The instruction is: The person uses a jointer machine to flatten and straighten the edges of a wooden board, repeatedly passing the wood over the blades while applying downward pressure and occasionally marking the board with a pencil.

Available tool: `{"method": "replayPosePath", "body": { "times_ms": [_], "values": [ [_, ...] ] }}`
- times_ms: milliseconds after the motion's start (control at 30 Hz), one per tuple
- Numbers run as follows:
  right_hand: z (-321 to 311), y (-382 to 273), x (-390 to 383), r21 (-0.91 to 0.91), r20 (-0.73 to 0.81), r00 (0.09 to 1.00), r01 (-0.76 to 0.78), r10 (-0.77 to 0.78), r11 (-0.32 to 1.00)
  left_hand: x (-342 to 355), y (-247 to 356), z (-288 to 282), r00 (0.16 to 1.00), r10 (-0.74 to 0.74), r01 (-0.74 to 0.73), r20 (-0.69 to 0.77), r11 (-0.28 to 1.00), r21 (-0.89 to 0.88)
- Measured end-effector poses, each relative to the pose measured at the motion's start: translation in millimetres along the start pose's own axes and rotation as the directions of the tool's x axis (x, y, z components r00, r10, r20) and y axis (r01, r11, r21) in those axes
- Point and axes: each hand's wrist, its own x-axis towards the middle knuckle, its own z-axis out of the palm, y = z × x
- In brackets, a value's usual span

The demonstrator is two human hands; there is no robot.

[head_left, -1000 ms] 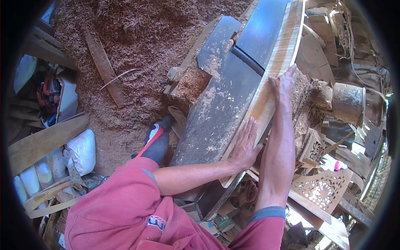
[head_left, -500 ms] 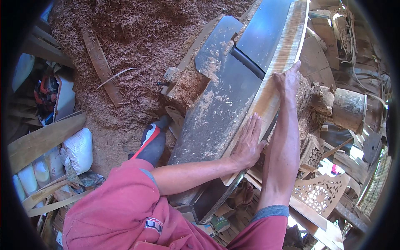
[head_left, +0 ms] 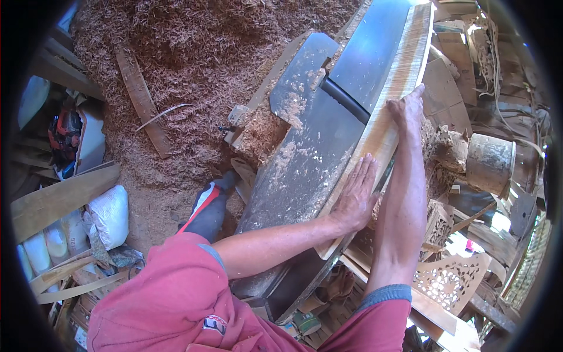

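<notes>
A long wooden board (head_left: pixel 384 132) lies along the metal bed (head_left: pixel 299 182) of a dusty planing machine, beside a dark slot across it. My left hand (head_left: pixel 355 193) rests flat on the board's lower half, fingers stretched out and pointing away from me. Farther up, my right hand (head_left: pixel 407 111) grips the board at its right edge with curled fingers. Wood shavings (head_left: pixel 293 111) lie scattered on the machine's metal surface and in a recess at its left side.
A deep heap of shavings (head_left: pixel 217 70) with a loose plank (head_left: pixel 141 100) is at upper left. White sacks (head_left: pixel 108 214) and boards lie at left; my foot (head_left: pixel 205 208) is beside the machine. At right are a dirty cylinder (head_left: pixel 487 164), carved fretwork panels (head_left: pixel 446 281) and scrap wood.
The board has slid a little to the right and forward relative to the machine, with both my hands moving along with it. My grip looks much the same.
</notes>
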Motion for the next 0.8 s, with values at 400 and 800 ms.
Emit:
{"method": "replayPosePath", "body": {
  "times_ms": [400,800],
  "values": [
    [-22.4,70.9,-322.4,0.741,0.036,0.999,-0.011,-0.023,0.672,27.8,-0.5,-0.6,0.992,-0.109,0.108,0.061,0.994,0.027],
    [39.9,64.7,-312.6,-0.05,-0.202,0.955,0.21,-0.215,0.977,68.7,-5.2,7.5,0.998,-0.06,0.059,0.014,0.997,0.039]
  ]
}}
